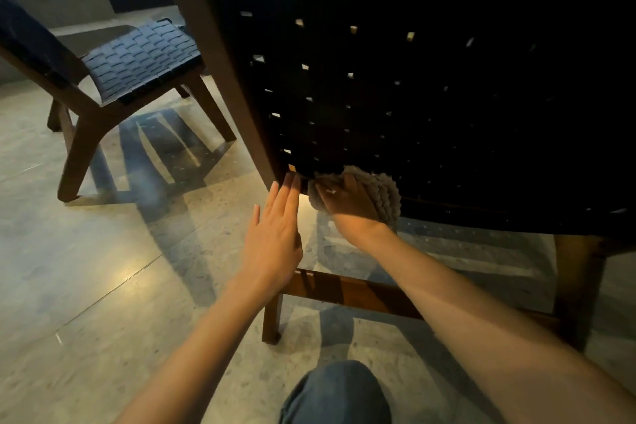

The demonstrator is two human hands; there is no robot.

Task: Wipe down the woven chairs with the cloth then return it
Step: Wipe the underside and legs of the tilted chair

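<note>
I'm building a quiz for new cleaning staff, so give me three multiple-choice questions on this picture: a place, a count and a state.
1. Where is the grey cloth? A) on the floor B) low against the near chair's woven back C) on a knee
2. How many woven chairs show? A) one B) two C) four
3. The left hand's fingers are: A) straight B) curled round the cloth C) clenched, empty
Answers: 1 B, the right hand holds it there; 2 B, the near chair plus the far chair; 3 A, they lie flat by the wooden frame.
</note>
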